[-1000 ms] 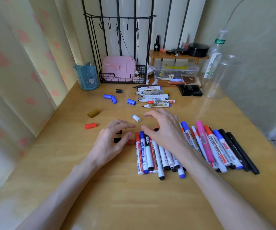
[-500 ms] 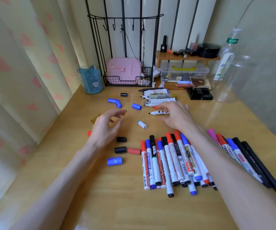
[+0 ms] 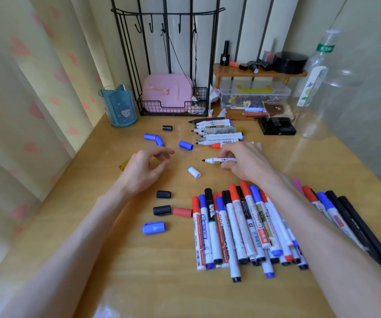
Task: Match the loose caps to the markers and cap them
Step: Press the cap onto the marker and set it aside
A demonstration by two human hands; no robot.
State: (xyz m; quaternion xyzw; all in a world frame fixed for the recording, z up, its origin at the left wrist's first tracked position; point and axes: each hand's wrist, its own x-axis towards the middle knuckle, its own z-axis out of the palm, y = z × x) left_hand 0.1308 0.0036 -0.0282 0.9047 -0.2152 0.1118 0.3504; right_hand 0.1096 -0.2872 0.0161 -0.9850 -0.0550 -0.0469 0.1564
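My right hand (image 3: 246, 165) pinches an uncapped black-tipped marker (image 3: 215, 160) lying on the surface (image 3: 127, 271), nearer its far edge. My left hand (image 3: 143, 173) is relaxed, holding nothing. A white cap (image 3: 194, 172) lies between them.

left hand (image 3: 142, 172): bare, long slim fingers | right hand (image 3: 249, 164): bare, same build | left forearm (image 3: 70, 244), right forearm (image 3: 334, 244): bare to the frame edge
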